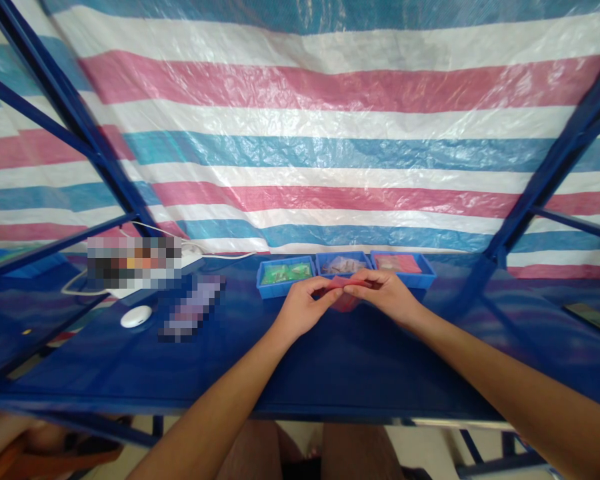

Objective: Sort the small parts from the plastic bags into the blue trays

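Note:
Between my two hands is a small red translucent plastic bag [347, 301], held above the blue table in front of the bins. My left hand [307, 305] pinches its left upper edge with thumb and fingers. On the other side my right hand [383, 297] grips the bag's right upper edge, thumbs almost meeting. Behind the hands stand three blue bins: the left bin [275, 291] holds green packets [287, 272], the middle bin [321, 257] clear packets [343, 265], the right bin [424, 272] red packets [405, 264]. Any contents of the held bag cannot be made out.
A white rounded case [136, 317] and a blurred-out phone-shaped object [193, 310] lie on the blue table [220, 373] at left, near a white power strip [130, 288] with cables. A dark phone [593, 319] lies far right. Blue metal posts [545, 173] flank a striped tarp [330, 153].

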The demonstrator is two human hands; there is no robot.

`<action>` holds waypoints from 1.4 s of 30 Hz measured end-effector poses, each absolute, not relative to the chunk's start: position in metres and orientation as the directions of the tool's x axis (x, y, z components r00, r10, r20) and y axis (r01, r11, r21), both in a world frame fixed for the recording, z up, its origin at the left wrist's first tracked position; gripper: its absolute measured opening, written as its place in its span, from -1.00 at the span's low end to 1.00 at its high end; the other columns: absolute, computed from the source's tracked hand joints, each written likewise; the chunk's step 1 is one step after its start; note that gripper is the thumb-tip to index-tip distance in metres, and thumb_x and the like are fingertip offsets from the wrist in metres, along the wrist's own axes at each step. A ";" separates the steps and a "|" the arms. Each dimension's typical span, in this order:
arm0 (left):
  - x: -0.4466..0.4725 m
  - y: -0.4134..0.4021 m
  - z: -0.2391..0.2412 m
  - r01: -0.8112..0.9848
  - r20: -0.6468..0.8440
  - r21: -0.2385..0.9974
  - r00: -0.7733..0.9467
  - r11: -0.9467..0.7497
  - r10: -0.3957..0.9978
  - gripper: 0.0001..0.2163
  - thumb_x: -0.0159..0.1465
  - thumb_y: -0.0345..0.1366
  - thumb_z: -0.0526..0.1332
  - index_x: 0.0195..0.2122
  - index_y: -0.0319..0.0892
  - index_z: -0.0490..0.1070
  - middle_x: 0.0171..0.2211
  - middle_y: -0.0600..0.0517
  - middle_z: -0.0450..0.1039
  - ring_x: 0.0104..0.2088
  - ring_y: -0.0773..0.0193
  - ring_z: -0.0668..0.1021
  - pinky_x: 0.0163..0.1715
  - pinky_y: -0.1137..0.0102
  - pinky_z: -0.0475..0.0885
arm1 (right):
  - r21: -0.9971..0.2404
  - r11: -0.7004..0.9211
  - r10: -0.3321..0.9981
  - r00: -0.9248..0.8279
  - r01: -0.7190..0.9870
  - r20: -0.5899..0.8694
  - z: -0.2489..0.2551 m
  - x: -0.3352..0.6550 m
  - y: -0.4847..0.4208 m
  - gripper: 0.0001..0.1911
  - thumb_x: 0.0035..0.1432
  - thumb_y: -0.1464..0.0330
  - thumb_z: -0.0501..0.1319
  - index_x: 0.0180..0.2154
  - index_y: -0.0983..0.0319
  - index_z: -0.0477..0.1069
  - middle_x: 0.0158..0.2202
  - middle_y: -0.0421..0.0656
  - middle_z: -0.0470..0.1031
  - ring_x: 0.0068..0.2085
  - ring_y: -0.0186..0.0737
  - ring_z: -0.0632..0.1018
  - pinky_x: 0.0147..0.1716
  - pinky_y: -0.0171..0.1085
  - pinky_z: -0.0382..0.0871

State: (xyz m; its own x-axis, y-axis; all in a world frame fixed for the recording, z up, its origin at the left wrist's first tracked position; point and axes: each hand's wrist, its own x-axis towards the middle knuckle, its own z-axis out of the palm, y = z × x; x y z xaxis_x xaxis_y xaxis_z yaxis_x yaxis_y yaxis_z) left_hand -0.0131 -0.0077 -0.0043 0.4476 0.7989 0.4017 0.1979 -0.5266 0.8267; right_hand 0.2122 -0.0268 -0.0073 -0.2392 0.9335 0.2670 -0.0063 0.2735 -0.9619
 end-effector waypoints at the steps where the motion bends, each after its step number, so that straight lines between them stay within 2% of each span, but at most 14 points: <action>1: -0.013 -0.007 -0.003 0.188 0.408 0.829 0.440 -0.526 0.800 -0.71 0.37 -0.07 0.33 -0.06 -0.15 0.68 -0.11 -0.08 0.70 -0.12 0.09 0.68 -0.03 0.26 0.56 | -0.960 0.280 0.935 -0.229 0.004 0.271 -0.007 0.212 -0.027 -0.65 0.09 0.06 0.51 -0.22 0.17 0.65 -0.25 -0.14 0.70 -0.21 -0.07 0.67 -0.10 -0.10 0.55; 5: -0.012 -0.008 0.001 0.114 0.393 0.875 0.397 -0.470 0.829 -0.71 0.35 -0.06 0.35 -0.08 -0.16 0.69 -0.09 -0.08 0.70 -0.08 0.08 0.68 0.00 0.25 0.55 | -0.944 0.329 0.926 -0.203 0.022 0.318 -0.006 0.213 -0.027 -0.69 0.12 0.09 0.50 -0.24 0.18 0.65 -0.27 -0.17 0.67 -0.23 -0.13 0.62 -0.13 -0.16 0.50; 9: -0.012 -0.006 -0.001 0.092 0.329 0.916 0.386 -0.391 0.862 -0.66 0.31 -0.05 0.40 -0.03 -0.18 0.66 -0.11 -0.07 0.70 -0.15 0.10 0.68 -0.08 0.27 0.56 | -0.935 0.352 0.922 -0.189 0.046 0.338 -0.008 0.214 -0.025 -0.70 0.15 0.10 0.48 -0.26 0.19 0.64 -0.28 -0.18 0.65 -0.22 -0.15 0.60 -0.12 -0.17 0.48; 13: -0.014 -0.003 -0.007 0.157 0.317 0.904 0.378 -0.398 0.870 -0.67 0.30 -0.04 0.40 -0.08 -0.19 0.67 -0.18 -0.06 0.70 -0.22 0.14 0.67 -0.18 0.32 0.54 | -0.936 0.334 0.931 -0.194 0.112 0.309 -0.014 0.216 -0.021 -0.66 0.11 0.07 0.49 -0.22 0.19 0.63 -0.27 -0.17 0.65 -0.25 -0.14 0.60 -0.17 -0.17 0.48; 17: -0.014 -0.002 -0.007 0.157 0.328 0.901 0.362 -0.404 0.873 -0.69 0.29 -0.04 0.40 -0.13 -0.18 0.67 -0.21 -0.04 0.70 -0.22 0.14 0.67 -0.16 0.31 0.55 | -0.913 0.361 0.925 -0.201 0.191 0.324 -0.014 0.217 -0.020 -0.69 0.16 0.06 0.45 -0.26 0.18 0.64 -0.32 -0.19 0.63 -0.29 -0.15 0.58 -0.22 -0.18 0.45; 23: -0.012 -0.002 -0.009 0.109 0.351 0.906 0.349 -0.410 0.869 -0.71 0.29 -0.08 0.41 -0.11 -0.18 0.65 -0.17 -0.05 0.71 -0.19 0.13 0.69 -0.11 0.28 0.57 | -0.920 0.357 0.925 -0.198 0.159 0.325 -0.016 0.218 -0.018 -0.70 0.16 0.08 0.45 -0.21 0.15 0.66 -0.24 -0.18 0.69 -0.21 -0.08 0.64 -0.12 -0.13 0.52; 27: -0.012 0.002 -0.015 0.163 0.355 0.893 0.321 -0.421 0.878 -0.72 0.28 -0.10 0.41 -0.10 -0.18 0.63 -0.20 -0.05 0.71 -0.23 0.14 0.69 -0.17 0.28 0.57 | -0.925 0.328 0.934 -0.212 0.192 0.288 -0.024 0.221 -0.013 -0.65 0.10 0.08 0.48 -0.16 0.15 0.65 -0.22 -0.15 0.71 -0.21 -0.04 0.67 -0.14 -0.10 0.57; 32: -0.013 0.005 -0.016 0.157 0.354 0.898 0.295 -0.411 0.887 -0.72 0.27 -0.13 0.43 -0.09 -0.19 0.61 -0.20 -0.06 0.70 -0.23 0.14 0.69 -0.18 0.29 0.56 | -0.931 0.321 0.938 -0.196 0.176 0.286 -0.026 0.221 -0.011 -0.68 0.14 0.07 0.46 -0.22 0.16 0.62 -0.27 -0.15 0.70 -0.26 -0.07 0.66 -0.20 -0.13 0.55; 34: -0.014 0.004 -0.013 0.157 0.387 0.888 0.255 -0.433 0.886 -0.71 0.28 -0.15 0.43 -0.04 -0.18 0.59 -0.18 -0.06 0.69 -0.20 0.15 0.68 -0.18 0.31 0.56 | -0.938 0.314 0.942 -0.172 0.148 0.288 -0.024 0.221 -0.012 -0.67 0.13 0.06 0.47 -0.23 0.17 0.60 -0.27 -0.14 0.69 -0.27 -0.08 0.66 -0.20 -0.12 0.55; 38: -0.015 -0.002 -0.004 0.194 0.553 0.800 0.126 -0.567 0.824 -0.70 0.31 -0.15 0.41 0.02 -0.12 0.57 -0.08 -0.07 0.62 -0.07 0.16 0.64 -0.20 0.37 0.54 | -0.937 0.342 0.939 -0.064 0.077 0.338 -0.017 0.219 -0.013 -0.65 0.12 0.03 0.47 -0.29 0.13 0.49 -0.35 -0.18 0.65 -0.33 -0.09 0.63 -0.23 -0.10 0.56; 42: -0.010 -0.011 -0.001 0.167 0.562 0.771 0.277 -0.615 0.780 -0.67 0.32 -0.12 0.40 0.06 -0.10 0.59 -0.01 -0.10 0.58 -0.05 0.14 0.64 -0.15 0.34 0.58 | -0.915 0.396 0.918 -0.028 0.081 0.395 -0.010 0.216 -0.020 -0.63 0.15 0.01 0.45 -0.35 0.09 0.40 -0.40 -0.19 0.60 -0.36 -0.08 0.61 -0.27 -0.08 0.57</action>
State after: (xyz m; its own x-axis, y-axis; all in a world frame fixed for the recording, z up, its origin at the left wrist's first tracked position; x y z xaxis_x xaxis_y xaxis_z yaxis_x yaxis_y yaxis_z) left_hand -0.0101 -0.0111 -0.0006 0.2772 0.7795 0.5617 0.1670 -0.6148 0.7708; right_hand 0.2162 -0.0200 -0.0102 -0.0278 0.9182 0.3952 0.0813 0.3962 -0.9146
